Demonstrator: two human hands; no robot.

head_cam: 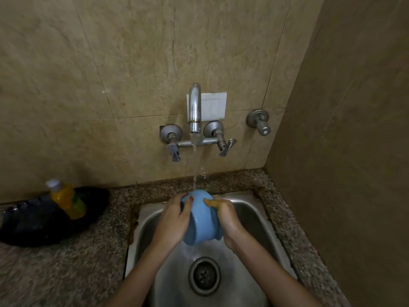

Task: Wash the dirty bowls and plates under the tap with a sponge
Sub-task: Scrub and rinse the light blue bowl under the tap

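A light blue bowl [200, 220] is held over the steel sink [250, 216], its outside turned toward me. Water from the tap [194, 109] falls onto its upper edge and runs off below. My left hand [172, 220] grips the bowl's left side, thumb across the outside. My right hand [228, 218] grips the right side, thumb on the outside. No sponge shows; the bowl's inside is hidden.
A yellow dish-soap bottle [67, 199] lies in a black tray [33, 222] on the granite counter [66, 269] at left. Two tap handles [173, 149] flank the spout, with a third valve [260, 121] further right. A wall closes the right side. The drain [204, 275] sits below my hands.
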